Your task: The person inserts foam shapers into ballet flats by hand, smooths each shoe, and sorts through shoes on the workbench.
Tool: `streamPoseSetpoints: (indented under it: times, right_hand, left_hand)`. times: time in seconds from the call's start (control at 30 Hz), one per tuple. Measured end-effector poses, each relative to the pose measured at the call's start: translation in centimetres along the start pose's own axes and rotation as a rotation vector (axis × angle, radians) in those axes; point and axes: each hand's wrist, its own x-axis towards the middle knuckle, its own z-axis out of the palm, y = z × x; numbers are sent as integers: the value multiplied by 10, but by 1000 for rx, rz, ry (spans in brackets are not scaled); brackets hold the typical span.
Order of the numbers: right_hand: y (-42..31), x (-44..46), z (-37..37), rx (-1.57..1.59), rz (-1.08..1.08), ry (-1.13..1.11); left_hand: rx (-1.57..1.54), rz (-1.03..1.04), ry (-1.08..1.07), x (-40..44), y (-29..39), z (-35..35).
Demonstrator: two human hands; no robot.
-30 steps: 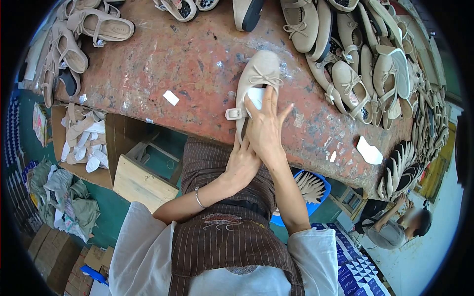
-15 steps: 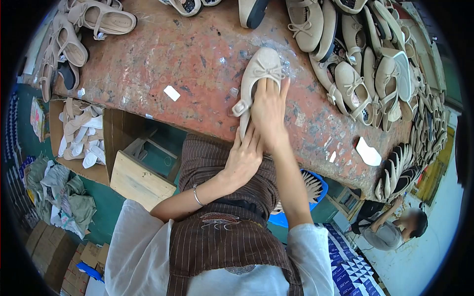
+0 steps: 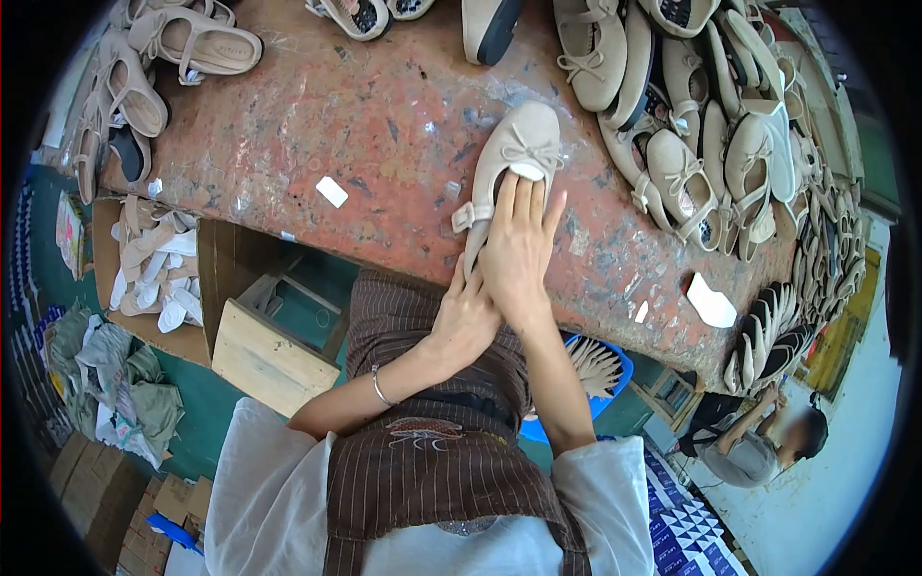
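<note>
A beige shoe (image 3: 523, 130) with a bow and a buckled strap lies on the worn red tabletop, toe pointing away from me. My right hand (image 3: 519, 254) rests in the shoe's opening, its fingers stretched flat along the inside. Just beyond those fingertips shows the rounded white end of an insole (image 3: 526, 171); the rest is under my hand. At the heel, my left hand (image 3: 468, 312) is closed on the back of the shoe, close beneath my right hand. Its thumb is partly hidden.
Beige shoes (image 3: 677, 173) are piled along the right, with others (image 3: 197, 40) at the far left. White paper scraps (image 3: 332, 191) lie on the table (image 3: 317, 106). A carton of insoles (image 3: 226, 278), a wooden stool (image 3: 274, 355) and a blue basket (image 3: 619, 379) stand below; a person (image 3: 754, 451) works at right.
My right hand has drawn back slightly from the toe, uncovering the white insole end. The shoe sits slightly to the right, and my left hand stays at the heel.
</note>
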Motion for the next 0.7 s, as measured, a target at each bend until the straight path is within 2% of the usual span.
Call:
streamPoseSetpoints:
  times: [0.03, 0.13, 0.17, 0.27, 0.3, 0.4, 0.43, 0.53, 0.63, 0.7]
  right_hand:
    - [-1, 2, 1, -84, -39, 29]
    - [8, 46, -15, 65, 122, -545]
    - [6, 43, -15, 95, 91, -472]
    - [-4, 9, 8, -71, -13, 118]
    - [2, 15, 13, -247, -58, 165]
    - [20, 54, -6, 22, 70, -404]
    - [26, 57, 7, -35, 8, -416]
    - [29, 55, 13, 45, 8, -271]
    - [29, 59, 6, -71, -70, -451]
    - [41, 47, -1, 127, -146, -346]
  left_hand:
    - [7, 2, 13, 2, 0, -4]
    - [98, -25, -70, 11, 1, -14]
    - [62, -44, -149, 8, 1, -9]
    - [-46, -29, 63, 4, -2, -1]
    - [35, -34, 25, 3, -3, 3]
    - [131, -8, -120, 11, -1, -13]
    - [44, -33, -37, 14, 1, -18]
    - [61, -37, -21, 16, 2, -17]
    - [41, -55, -5, 18, 1, -10]
    - [12, -128, 109, 37, 3, -19]
